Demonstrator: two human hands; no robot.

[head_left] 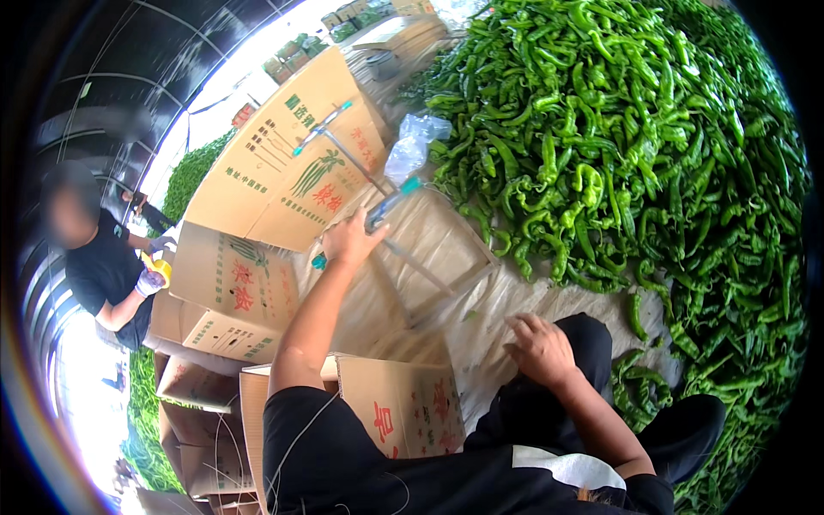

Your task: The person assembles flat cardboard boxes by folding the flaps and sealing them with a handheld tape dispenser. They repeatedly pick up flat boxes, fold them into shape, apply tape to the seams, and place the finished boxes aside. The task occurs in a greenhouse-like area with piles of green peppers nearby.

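Note:
My left hand reaches forward and is closed on a thin metal frame with teal-wrapped ends. The frame stands tilted over a brown ground sheet, beside a big printed cardboard box. Over my bent knee, my right hand hangs with its fingers loosely bent and apart, and nothing shows in it. To its right rises a large heap of long green peppers. A clear crumpled plastic bag lies between the frame and the heap.
More cardboard boxes stand at my left, with another box close against my left side. A person in dark clothes and gloves holds something yellow behind them. A grey bucket sits far off. Loose peppers lie near my knees.

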